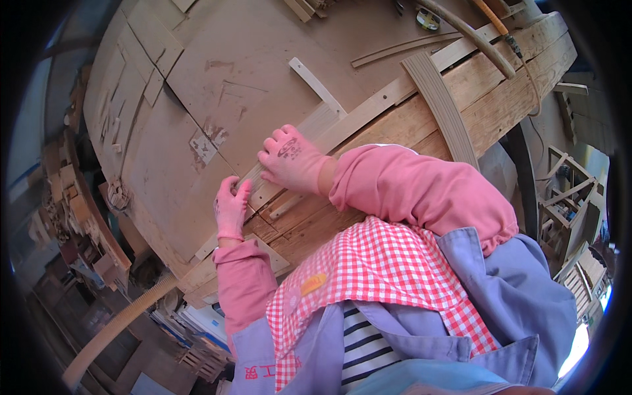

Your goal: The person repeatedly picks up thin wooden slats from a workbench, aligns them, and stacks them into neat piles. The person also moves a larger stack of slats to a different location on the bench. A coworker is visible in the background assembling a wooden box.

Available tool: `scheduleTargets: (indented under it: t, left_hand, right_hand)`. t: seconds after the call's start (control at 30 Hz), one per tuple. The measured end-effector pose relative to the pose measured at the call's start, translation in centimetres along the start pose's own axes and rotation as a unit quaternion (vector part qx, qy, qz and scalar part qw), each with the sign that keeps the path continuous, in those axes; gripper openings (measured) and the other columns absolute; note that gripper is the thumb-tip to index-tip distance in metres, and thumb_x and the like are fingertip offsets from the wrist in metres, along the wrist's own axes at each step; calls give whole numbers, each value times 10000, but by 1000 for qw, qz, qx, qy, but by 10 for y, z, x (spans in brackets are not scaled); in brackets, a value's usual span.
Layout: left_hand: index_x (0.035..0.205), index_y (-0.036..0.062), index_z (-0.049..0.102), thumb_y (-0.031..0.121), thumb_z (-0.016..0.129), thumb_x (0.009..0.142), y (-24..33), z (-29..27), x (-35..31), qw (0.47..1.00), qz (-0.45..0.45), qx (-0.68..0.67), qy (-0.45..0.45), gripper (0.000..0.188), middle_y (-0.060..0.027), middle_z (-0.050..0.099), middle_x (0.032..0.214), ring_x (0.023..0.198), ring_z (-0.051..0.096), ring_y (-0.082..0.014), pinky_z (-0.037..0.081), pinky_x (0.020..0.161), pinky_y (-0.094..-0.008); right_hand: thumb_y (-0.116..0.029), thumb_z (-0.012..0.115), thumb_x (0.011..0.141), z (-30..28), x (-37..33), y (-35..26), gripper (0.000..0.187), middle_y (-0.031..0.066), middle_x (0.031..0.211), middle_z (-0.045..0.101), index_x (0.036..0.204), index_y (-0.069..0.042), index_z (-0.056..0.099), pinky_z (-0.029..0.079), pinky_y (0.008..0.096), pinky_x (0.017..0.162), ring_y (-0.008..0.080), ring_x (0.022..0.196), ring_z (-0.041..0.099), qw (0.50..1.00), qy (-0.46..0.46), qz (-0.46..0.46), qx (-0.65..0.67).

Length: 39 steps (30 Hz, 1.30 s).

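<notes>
Both of my hands wear pink gloves at the near side of a large wooden workbench point(263, 59). My right hand point(289, 161) curls its fingers down over a pale wooden strip point(320, 120), which lies along a long wooden rail point(375, 102) fixed by the bench edge. To the left and nearer, my left hand point(230, 209) has its fingers bent and its thumb close to them, by the strip's left end. What lies between those fingers is hidden. A narrow wooden slat point(317, 85) with a dark hole lies just beyond the pale strip, touching its far end.
A grooved board point(442, 108) lies across the rail at right. Farther right are a wooden stick point(471, 39), an orange-handled tool with a cable point(495, 18) and a tape measure point(428, 20). Thin flat boards point(155, 39) lie at far left. A curved wooden strip point(118, 329) stands lower left.
</notes>
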<state>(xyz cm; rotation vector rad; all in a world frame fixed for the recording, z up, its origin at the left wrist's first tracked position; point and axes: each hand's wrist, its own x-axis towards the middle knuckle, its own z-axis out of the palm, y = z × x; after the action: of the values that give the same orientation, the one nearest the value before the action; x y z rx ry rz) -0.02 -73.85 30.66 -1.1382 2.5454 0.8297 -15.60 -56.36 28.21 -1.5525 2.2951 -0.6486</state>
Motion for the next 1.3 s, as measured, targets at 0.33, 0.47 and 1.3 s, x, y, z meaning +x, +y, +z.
scheduleTargets:
  t: [0.33,0.47,1.3]
  left_hand:
    - [968,41,626,503,792,799,6,7,9,997,10,79,21,519,-209,685,910,882,647,-404,495,758,-480]
    - [945,49,622,510,775,810,3,10,8,998,9,59,34,505,-206,687,898,896,650,-401,494,762,-485]
    - [1383,36,547,148,466,1010,-76,-16,-3,954,26,-295,-37,398,-121,715,1019,836,680,-191,534,753,-356]
  right_hand:
    - [-369,625,918,-2,3,1,285,89,1024,671,1001,-106,694,420,437,967,278,1033,610,1000,17,-12,-4]
    - [-326,615,925,-4,5,-1,233,89,1054,681,988,-119,701,440,449,946,289,1033,614,1000,20,-19,-1]
    - [-368,715,822,10,71,-45,341,164,1017,698,1001,-78,726,531,427,866,344,1007,658,982,-175,66,22]
